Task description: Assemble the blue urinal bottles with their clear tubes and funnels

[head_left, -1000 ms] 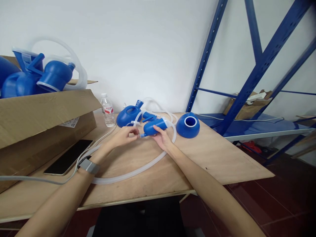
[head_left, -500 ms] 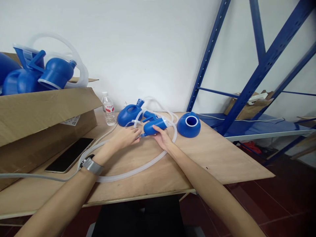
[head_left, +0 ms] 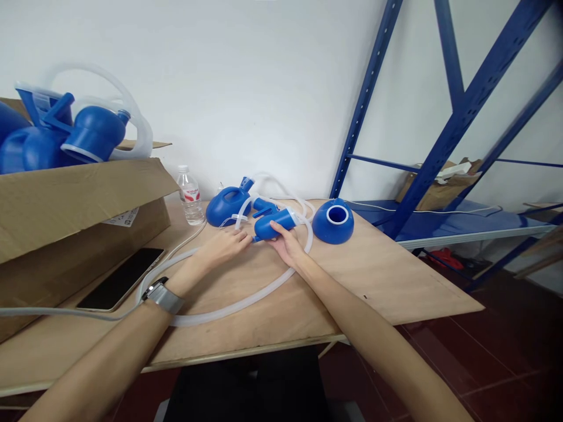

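Observation:
My right hand (head_left: 287, 244) is closed around a blue plastic urinal cup (head_left: 275, 225), its pale-rimmed mouth tilted up to the right. The cup's narrow spout (head_left: 258, 238) points left toward my left hand (head_left: 229, 243). The fingers of that hand are pinched together at the spout's tip, and what they hold is hidden. A translucent hose (head_left: 248, 302) curves across the table in front of both hands and passes under my left forearm. Behind the hands lies a blue urinal bottle (head_left: 223, 209) with a handle and a thin clear hose.
A round blue bottle (head_left: 333, 230) with a white-rimmed opening is to the right. On the left are a cardboard box (head_left: 83, 193) full of blue parts and hoses, a phone (head_left: 121, 280) and a water bottle (head_left: 190, 196). A blue metal rack (head_left: 440, 225) stands beyond the table (head_left: 396, 287).
My left hand has turned slightly, its fingers now closer to the spout's tip. The right hand keeps its grip on the cup. The whole view has shifted a little.

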Available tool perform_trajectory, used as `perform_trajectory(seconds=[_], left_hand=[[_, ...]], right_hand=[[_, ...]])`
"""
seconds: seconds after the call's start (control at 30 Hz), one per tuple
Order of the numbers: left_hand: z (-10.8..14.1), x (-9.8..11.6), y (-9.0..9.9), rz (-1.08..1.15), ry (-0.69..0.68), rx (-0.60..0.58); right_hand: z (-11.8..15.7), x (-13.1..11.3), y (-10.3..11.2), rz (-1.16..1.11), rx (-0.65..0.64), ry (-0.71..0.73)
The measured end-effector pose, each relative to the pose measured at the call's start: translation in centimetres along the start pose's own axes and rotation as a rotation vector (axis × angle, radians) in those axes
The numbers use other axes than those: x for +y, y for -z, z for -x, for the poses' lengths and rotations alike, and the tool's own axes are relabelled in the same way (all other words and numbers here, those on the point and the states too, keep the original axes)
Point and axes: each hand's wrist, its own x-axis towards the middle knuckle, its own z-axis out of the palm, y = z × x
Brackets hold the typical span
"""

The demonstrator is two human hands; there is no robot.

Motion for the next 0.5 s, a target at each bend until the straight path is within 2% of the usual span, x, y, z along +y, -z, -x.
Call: perform_trajectory(seconds=[0.23, 0.5], left_hand=[[0.0, 0.4, -0.1, 0.018, -0.059, 0.091], [-0.3, 1.7, 0.2, 0.05, -0.076, 0.076]], right_hand=[[0.0, -0.4, 0.2, 0.068, -0.001, 0.032], [0.6, -0.5, -0.3, 0.282, 0.09, 0.005]])
